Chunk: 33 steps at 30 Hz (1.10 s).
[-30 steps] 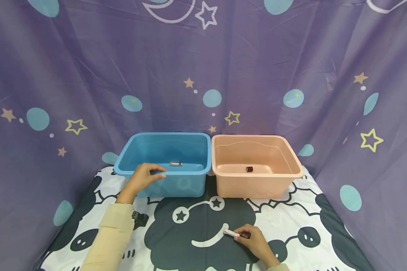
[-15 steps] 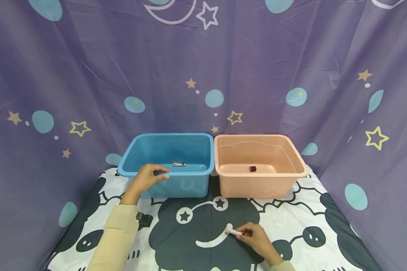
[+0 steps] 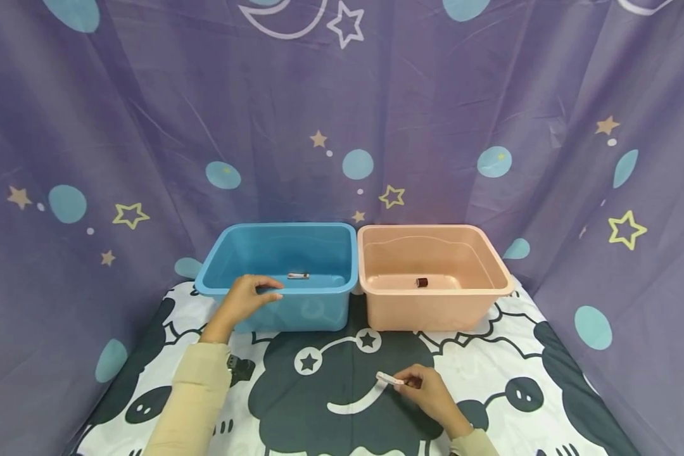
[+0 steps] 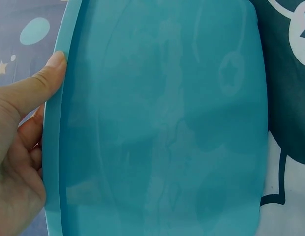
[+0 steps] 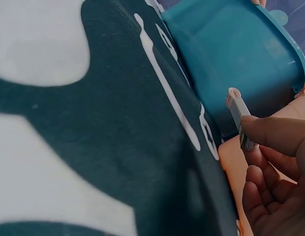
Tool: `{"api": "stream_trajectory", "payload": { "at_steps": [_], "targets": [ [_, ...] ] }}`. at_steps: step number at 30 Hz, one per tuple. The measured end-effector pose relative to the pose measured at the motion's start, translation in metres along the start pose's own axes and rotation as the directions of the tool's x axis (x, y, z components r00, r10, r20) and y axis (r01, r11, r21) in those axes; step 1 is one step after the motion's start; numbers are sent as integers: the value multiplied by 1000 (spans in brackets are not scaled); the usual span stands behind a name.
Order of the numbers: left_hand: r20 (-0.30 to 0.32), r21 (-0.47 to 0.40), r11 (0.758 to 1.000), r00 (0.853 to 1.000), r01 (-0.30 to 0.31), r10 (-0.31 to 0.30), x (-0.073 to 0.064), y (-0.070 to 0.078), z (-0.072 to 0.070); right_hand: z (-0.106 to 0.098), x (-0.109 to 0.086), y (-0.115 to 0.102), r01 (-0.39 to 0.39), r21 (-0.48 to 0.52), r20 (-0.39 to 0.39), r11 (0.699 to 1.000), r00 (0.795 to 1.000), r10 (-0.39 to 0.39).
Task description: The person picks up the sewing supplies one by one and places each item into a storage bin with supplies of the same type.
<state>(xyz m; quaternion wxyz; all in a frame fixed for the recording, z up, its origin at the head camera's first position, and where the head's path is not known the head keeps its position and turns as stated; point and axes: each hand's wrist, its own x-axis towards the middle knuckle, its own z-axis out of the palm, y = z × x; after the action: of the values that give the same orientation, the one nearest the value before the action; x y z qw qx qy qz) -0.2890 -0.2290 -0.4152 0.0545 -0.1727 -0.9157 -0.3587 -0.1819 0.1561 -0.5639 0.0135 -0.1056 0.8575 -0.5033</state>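
Note:
My left hand point(image 3: 247, 301) grips the near rim of the blue plastic bin point(image 3: 296, 313). In the left wrist view the thumb point(image 4: 49, 71) lies against the rim while the other fingers are partly hidden behind it. Above the cloth in front of the bins, my right hand point(image 3: 430, 392) pinches a small slim white bar point(image 3: 390, 379). The right wrist view shows the bar point(image 5: 239, 113) with a rounded, finely patterned end, held between thumb and fingers. A similar small bar point(image 3: 298, 275) lies inside the blue bin.
A peach bin point(image 3: 422, 313) stands close to the right of the blue one, with a small dark red cylinder point(image 3: 422, 282) inside. Both rest on a black-and-white patterned cloth point(image 3: 479, 361). A purple curtain point(image 3: 422, 107) hangs behind them.
My right hand has lifted the slim white bar slightly away from me. My left hand keeps its hold on the blue bin's rim. The head view has shifted a little.

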Motion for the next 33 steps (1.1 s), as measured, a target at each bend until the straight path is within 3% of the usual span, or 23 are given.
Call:
{"api": "stream_trajectory", "payload": {
  "at_steps": [20,25,33],
  "targets": [
    [8,-18,1000,1000,26,-26,-4,-2,-1,-5,13,-25,58,-38,-38,998,998,-59],
    [1,-14,1000,1000,5,-5,-2,-1,-2,-8,17,-34,54,-55,-61,997,997,-57],
    [14,-5,1000,1000,-2,2,0,-2,-2,-14,21,-46,112,-53,-70,992,991,-115]
  ]
}}
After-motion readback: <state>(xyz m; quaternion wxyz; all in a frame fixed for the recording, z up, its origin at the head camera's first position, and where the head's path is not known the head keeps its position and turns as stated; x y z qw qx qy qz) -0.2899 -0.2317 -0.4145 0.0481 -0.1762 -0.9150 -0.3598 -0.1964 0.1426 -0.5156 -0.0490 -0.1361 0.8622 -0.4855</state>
